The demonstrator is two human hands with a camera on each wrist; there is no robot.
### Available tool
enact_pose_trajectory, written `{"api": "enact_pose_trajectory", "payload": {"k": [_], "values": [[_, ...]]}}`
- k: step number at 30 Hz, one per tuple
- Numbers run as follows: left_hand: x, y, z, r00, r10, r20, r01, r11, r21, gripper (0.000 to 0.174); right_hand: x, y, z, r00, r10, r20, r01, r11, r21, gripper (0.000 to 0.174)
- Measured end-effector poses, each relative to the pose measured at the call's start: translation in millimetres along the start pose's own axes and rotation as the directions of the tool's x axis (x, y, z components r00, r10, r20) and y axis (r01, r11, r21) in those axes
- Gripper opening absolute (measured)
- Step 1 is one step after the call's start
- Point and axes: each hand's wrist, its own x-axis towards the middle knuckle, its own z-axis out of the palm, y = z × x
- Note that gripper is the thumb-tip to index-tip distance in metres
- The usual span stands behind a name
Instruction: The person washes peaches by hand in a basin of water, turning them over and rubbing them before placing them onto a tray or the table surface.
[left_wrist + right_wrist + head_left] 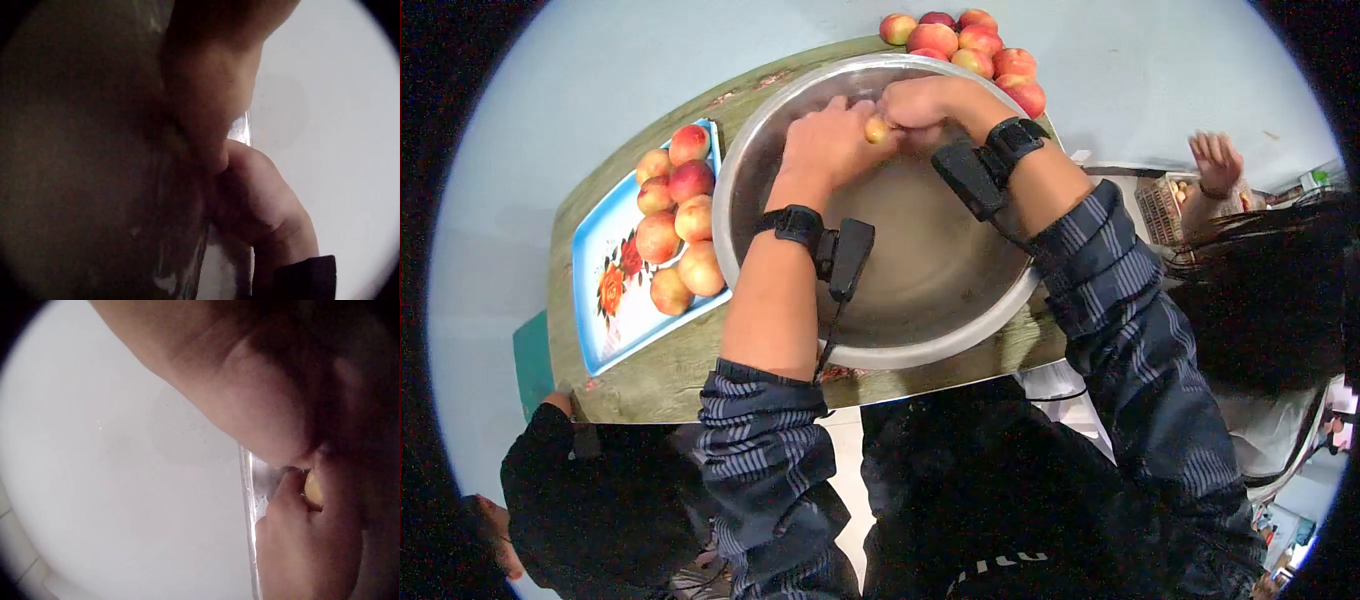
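Over the far part of a wide metal basin [900, 355], both hands meet around a small yellow-orange fruit [877, 129] that looks like a peach. My left hand [835, 145] grips it, with a bit of its yellow skin showing by the thumb. From the other side my right hand [925, 103] curls its fingers against the same fruit. Most of the fruit is hidden by the hands, though a yellow patch of the peach [314, 489] shows between them in the right wrist view. Murky water appears to fill the basin's bottom.
Left of the basin, a blue-rimmed flowered tray [605, 335] bears several peaches [658, 238]. More peaches [932, 40] are heaped behind the basin by the wall. One person in black [600, 490] is at left; another person's hand [1215, 160] is at right near a basket [1158, 212].
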Motion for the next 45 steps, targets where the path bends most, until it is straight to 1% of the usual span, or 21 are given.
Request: {"api": "enact_pose_trajectory", "payload": {"k": [1,4,7,10,13,16,19,22,25,28,29,31,32,34,35,37,38,40,41,44,45], "values": [[-0.5,-1.4,6.3,0.998,0.050,-0.045,-0.051,0.998,-0.038,0.052,1.0,0.0,-0.6,1.000,0.013,0.025,-0.012,0.998,-0.058,0.022],[6.3,-4.0,17.5,0.990,0.134,-0.038,-0.139,0.977,-0.160,0.053,-13.2,-6.4,-6.8,0.999,0.042,0.032,-0.039,0.996,-0.086,0.021],[3.0,-1.0,10.8,0.988,0.150,-0.027,-0.152,0.984,-0.095,0.049,-9.6,-2.7,-0.5,0.997,-0.013,-0.081,0.006,0.996,-0.084,0.019],[1.3,0.6,0.1,0.993,0.091,0.070,-0.093,0.995,0.022,0.047,-14.5,-4.7,-2.1,1.000,0.025,0.005,-0.025,0.999,0.027,0.018],[4.2,2.1,0.9,0.998,0.058,-0.005,-0.058,0.998,0.040,0.050,0.2,1.9,1.7,0.997,0.031,0.068,-0.044,0.978,0.205,0.020],[8.8,3.0,7.4,1.000,0.006,-0.015,-0.007,1.000,-0.024,0.052,2.1,6.0,1.0,0.999,-0.009,0.041,0.001,0.981,0.195,0.026],[9.8,-2.8,11.6,0.998,0.015,0.060,-0.005,0.985,-0.170,0.053,7.9,10.4,7.3,0.999,-0.032,-0.034,0.037,0.991,0.132,0.023],[9.8,-10.0,18.0,0.995,0.083,0.061,-0.062,0.956,-0.288,0.052,13.8,16.0,10.7,1.000,-0.024,-0.009,0.025,0.980,0.199,0.025],[9.3,-13.0,19.6,0.983,0.179,0.034,-0.158,0.931,-0.328,0.062,11.1,15.6,7.9,0.996,-0.080,-0.035,0.084,0.985,0.151,0.025],[5.1,-4.8,4.1,0.993,0.104,-0.050,-0.108,0.990,-0.088,0.060,11.1,8.9,4.2,1.000,-0.021,-0.018,0.023,0.995,0.098,0.019],[5.1,-2.1,-5.5,0.999,0.032,0.005,-0.032,0.997,-0.077,0.056,10.7,7.2,5.6,1.000,-0.008,-0.010,0.011,0.957,0.289,0.019],[6.6,3.6,-20.4,0.988,-0.110,0.110,0.116,0.992,-0.046,0.051,6.9,4.8,9.6,1.000,0.017,0.014,-0.022,0.775,0.631,0.022],[8.4,-0.2,-15.5,0.982,-0.179,0.059,0.185,0.976,-0.118,0.051,5.3,2.2,12.9,0.996,0.038,0.082,-0.086,0.659,0.747,0.033],[13.9,-14.2,-2.2,0.946,-0.322,-0.030,0.303,0.914,-0.269,0.052,-20.7,-39.3,13.0,1.000,0.013,-0.007,0.003,0.323,0.946,0.039],[15.9,-16.4,-1.7,0.936,-0.353,-0.011,0.329,0.883,-0.335,0.053,-29.5,-51.8,10.6,0.998,0.015,-0.057,0.054,0.133,0.990,0.043],[20.1,-20.0,0.0,0.912,-0.408,0.036,0.377,0.803,-0.461,0.058,-26.0,-45.6,8.2,0.996,-0.085,-0.023,0.042,0.231,0.972,0.050],[20.5,-25.6,7.7,0.932,-0.358,-0.056,0.294,0.838,-0.460,0.056,-22.9,-43.3,8.2,0.991,-0.134,0.000,0.038,0.279,0.959,0.054],[18.2,-34.3,22.5,0.939,-0.251,-0.235,0.129,0.891,-0.434,0.053,-8.2,-36.5,12.6,0.995,-0.101,-0.005,0.034,0.286,0.958,0.056],[19.5,-38.3,29.5,0.934,-0.249,-0.257,0.126,0.900,-0.417,0.051,-1.3,-33.1,15.9,0.996,-0.084,-0.006,0.030,0.289,0.957,0.058],[20.4,-30.0,24.1,0.922,-0.230,-0.310,0.093,0.912,-0.401,0.048,-11.7,-46.1,18.5,0.981,0.120,-0.152,0.099,0.364,0.926,0.056],[16.1,-25.0,17.7,0.921,-0.221,-0.322,0.071,0.905,-0.419,0.048,-13.5,-48.8,18.6,0.976,0.160,-0.147,0.083,0.351,0.933,0.054]]}}
